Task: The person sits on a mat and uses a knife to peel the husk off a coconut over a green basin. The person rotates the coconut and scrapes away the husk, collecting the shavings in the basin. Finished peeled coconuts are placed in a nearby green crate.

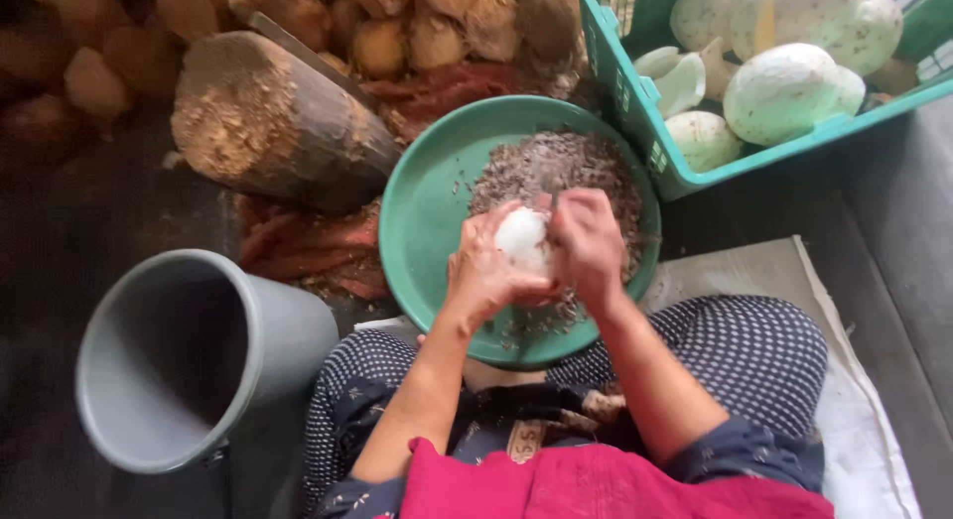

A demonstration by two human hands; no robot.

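You sit with both hands over a green basin (422, 206) that rests against your knees. Your left hand (483, 271) cups a white peeled coconut (522, 236) from below and the side, fingers wrapped around it. Your right hand (589, 243) is pressed against the coconut's right side, fingers curled closed; whether it grips a tool you cannot tell. The coconut sits between both hands, above the middle of the basin. Brown shavings (556, 167) lie heaped in the basin beyond your hands. To your left a grey bucket (189, 365) lies tipped. A wooden block (273, 122) lies behind the basin, and a green crate (655, 122) of pale peeled coconuts stands at the upper right.
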